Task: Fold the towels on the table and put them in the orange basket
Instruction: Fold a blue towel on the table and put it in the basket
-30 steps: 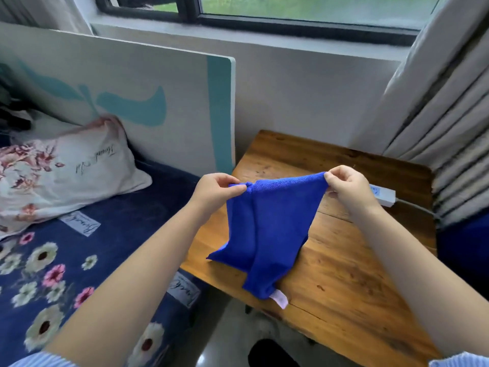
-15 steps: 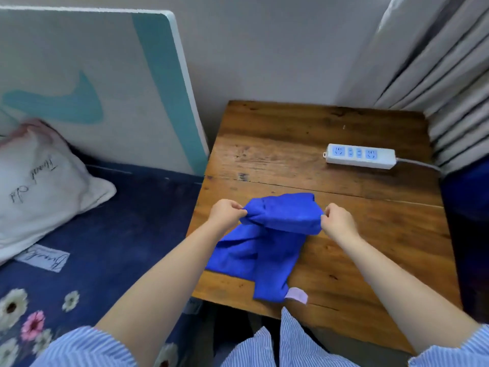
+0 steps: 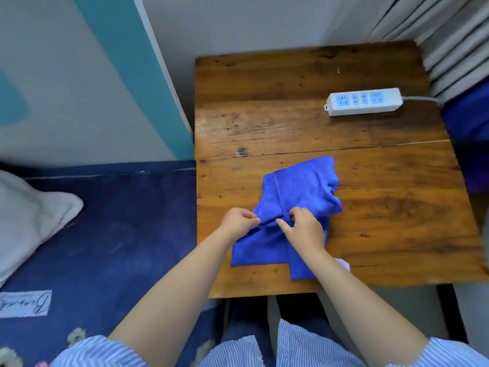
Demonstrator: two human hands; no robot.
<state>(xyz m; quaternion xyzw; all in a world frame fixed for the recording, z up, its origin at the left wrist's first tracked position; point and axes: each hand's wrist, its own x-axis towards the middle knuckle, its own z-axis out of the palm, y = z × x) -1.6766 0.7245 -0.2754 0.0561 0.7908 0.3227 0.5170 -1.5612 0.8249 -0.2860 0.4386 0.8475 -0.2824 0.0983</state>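
Blue towel, partly folded and bunched, is laid on the wooden table near its front edge. One fold is pinched by the left hand and gripped just beside it by the curled fingers of the right hand. Well beyond the fingertips, a white power strip is seen lying apart from the cloth. Left of the fingers, navy bedding and a pillow are shown.
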